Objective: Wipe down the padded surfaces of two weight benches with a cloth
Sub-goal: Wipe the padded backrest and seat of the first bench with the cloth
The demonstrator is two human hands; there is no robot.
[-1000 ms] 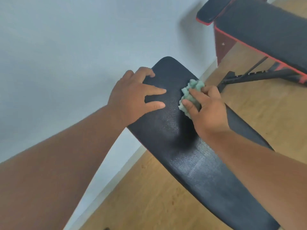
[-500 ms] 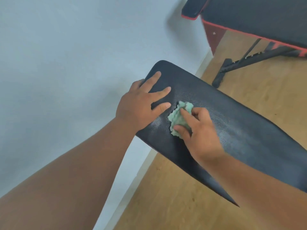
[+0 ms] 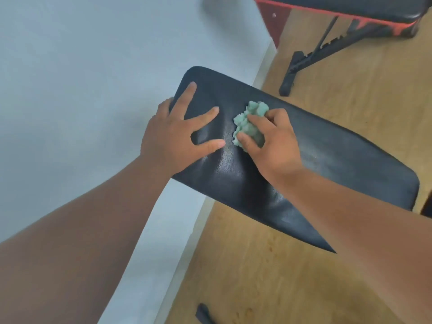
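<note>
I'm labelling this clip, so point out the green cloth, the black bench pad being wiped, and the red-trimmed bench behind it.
green cloth [image 3: 251,123]: head view, bunched middle beside the fingers.
black bench pad [image 3: 339,160]: head view, bare top surface.
red-trimmed bench [image 3: 350,5]: head view, black padded top.

Cloth on near bench pad, under right hand; left hand beside it; second bench behind.
</note>
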